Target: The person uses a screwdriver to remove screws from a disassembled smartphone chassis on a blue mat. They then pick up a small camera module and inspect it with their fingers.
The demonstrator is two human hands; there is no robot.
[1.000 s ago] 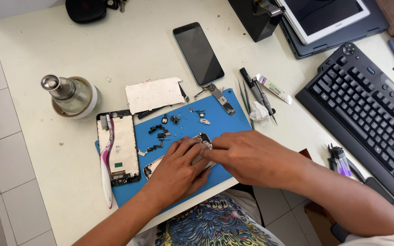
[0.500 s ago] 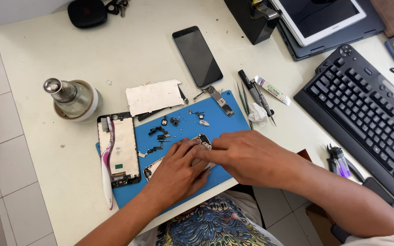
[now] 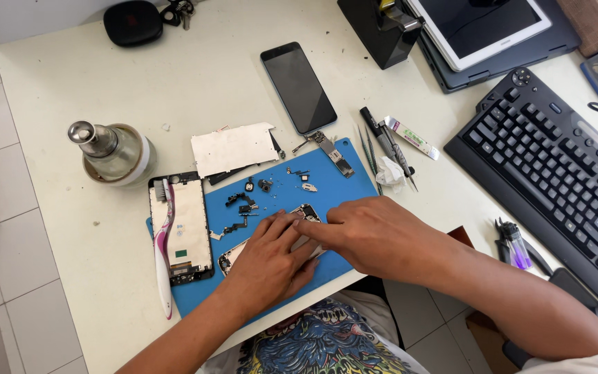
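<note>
left hand [image 3: 269, 262] | right hand [image 3: 375, 235] | cover phone frame [image 3: 233, 255], mostly hidden

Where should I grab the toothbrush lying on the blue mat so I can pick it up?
Probably by the long handle of the toothbrush, near its lower end, coming from the left side. The bristle head lies at the top against the opened phone frame, which runs along the brush's right side. The handle's lower end reaches past that frame over the blue mat, so fingers fit around it there.
</note>
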